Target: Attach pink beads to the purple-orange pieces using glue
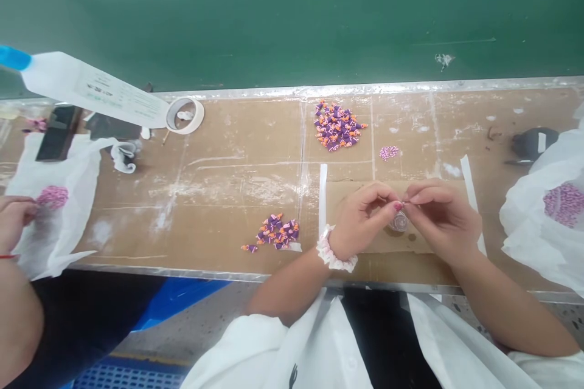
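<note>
My left hand [362, 219] and my right hand [440, 213] meet over the cardboard-covered bench [219, 194], fingertips pinched together on a tiny piece I cannot make out. A small clear round part [399, 222] sits just under the fingertips. A white scrunchie is on my left wrist. A pile of purple-and-orange pieces [337, 126] lies beyond my hands, and a smaller pile of the same [277, 233] lies to the left of my left hand. A little heap of pink bits [389, 152] sits between the far pile and my hands.
Another person's hand [16, 219] at the left rests on a white bag with pink bits [52, 196]. A tape roll [185, 115], a white sheet [91, 88] and a dark block [59, 132] lie far left. A white bag with pink pieces [554, 213] fills the right edge.
</note>
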`<state>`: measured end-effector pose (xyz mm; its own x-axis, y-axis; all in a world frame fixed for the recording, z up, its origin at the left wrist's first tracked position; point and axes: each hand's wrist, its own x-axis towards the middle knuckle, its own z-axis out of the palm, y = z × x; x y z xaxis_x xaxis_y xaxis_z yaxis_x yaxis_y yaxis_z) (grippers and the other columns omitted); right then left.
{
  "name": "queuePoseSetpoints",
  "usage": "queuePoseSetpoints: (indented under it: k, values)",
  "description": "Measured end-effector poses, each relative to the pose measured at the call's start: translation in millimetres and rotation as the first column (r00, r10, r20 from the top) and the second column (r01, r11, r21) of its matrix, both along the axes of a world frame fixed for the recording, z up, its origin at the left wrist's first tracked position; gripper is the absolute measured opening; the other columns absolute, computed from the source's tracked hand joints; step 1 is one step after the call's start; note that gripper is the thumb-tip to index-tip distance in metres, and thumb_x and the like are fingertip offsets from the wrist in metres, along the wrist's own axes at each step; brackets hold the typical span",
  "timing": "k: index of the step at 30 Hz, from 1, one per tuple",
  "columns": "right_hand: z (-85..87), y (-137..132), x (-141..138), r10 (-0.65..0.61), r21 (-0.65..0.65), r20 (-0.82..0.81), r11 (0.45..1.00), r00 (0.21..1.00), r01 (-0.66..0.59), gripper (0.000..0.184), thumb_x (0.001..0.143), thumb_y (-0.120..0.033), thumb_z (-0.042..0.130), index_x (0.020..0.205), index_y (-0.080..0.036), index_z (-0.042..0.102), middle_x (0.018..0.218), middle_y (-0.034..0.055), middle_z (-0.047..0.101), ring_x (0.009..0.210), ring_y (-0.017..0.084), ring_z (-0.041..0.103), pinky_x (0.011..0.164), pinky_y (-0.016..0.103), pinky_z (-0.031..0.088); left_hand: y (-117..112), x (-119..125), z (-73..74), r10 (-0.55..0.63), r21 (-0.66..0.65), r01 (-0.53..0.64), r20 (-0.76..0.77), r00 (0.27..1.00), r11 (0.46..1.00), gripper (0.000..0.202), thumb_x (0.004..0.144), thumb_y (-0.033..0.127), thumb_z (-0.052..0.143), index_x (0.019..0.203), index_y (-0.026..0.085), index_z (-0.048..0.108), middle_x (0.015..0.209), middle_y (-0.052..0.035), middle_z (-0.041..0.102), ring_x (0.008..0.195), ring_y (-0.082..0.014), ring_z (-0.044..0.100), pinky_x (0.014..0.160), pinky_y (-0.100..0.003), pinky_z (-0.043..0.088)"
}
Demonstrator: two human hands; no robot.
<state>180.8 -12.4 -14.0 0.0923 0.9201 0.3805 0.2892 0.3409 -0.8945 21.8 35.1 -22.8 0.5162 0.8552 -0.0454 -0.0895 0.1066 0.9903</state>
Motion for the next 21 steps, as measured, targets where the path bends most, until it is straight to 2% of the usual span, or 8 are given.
queuePoseSetpoints:
  k: [6, 11, 16, 21]
  values:
    - [2.3, 2.3, 7.7, 0.062, 0.047, 0.105, 0.997, 0.993, -0.067, 0.026, 0.084, -0.004, 0.062, 0.096, -0.027, 0.061, 0.084, 0.0018, 0.065, 0.074, 0.017, 0.063, 0.060, 0.030, 0.053, 3.1, -0.4, 4.4, 0.016, 0.274, 0.007, -0.081, 0.997, 0.962, 0.014, 0.092, 0.030, 0.057, 0.085, 0.021, 0.066, 0.086, -0.0061, 0.069, 0.084, -0.0164, 0.062, 0.080, -0.031, 0.050]
    - [6.7, 3.1, 11.3, 0.136, -0.001, 0.133, 0.991, 0.982, -0.137, 0.025, 0.085, -0.006, 0.059, 0.097, -0.028, 0.061, 0.081, 0.0013, 0.065, 0.070, 0.017, 0.062, 0.057, 0.030, 0.050, 3.3, -0.8, 7.5, 0.053, 0.399, 0.013, -0.155, 0.987, 0.917, 0.015, 0.091, 0.027, 0.056, 0.083, 0.022, 0.067, 0.088, -0.0083, 0.071, 0.085, -0.0186, 0.065, 0.080, -0.032, 0.052]
    - [10.4, 1.3, 8.1, 0.077, -0.105, -0.053, 0.991, 0.996, -0.083, 0.022, 0.084, -0.006, 0.062, 0.094, -0.026, 0.062, 0.082, 0.0014, 0.064, 0.072, 0.016, 0.061, 0.059, 0.029, 0.051, 2.9, -1.1, 8.8, 0.039, 0.417, 0.024, -0.143, 0.989, 0.908, 0.014, 0.091, 0.025, 0.056, 0.083, 0.022, 0.067, 0.088, -0.0075, 0.073, 0.086, -0.0182, 0.067, 0.084, -0.032, 0.052]
    - [13.1, 3.6, 4.7, 0.021, -0.214, -0.228, 0.974, 0.973, -0.071, 0.011, 0.084, -0.016, 0.070, 0.084, -0.024, 0.062, 0.076, 0.0011, 0.062, 0.067, 0.016, 0.060, 0.055, 0.029, 0.051, 2.6, -0.3, 8.6, 0.018, 0.383, 0.036, -0.137, 0.990, 0.923, 0.013, 0.091, 0.027, 0.057, 0.084, 0.021, 0.066, 0.086, -0.0068, 0.073, 0.084, -0.0183, 0.067, 0.082, -0.033, 0.052]
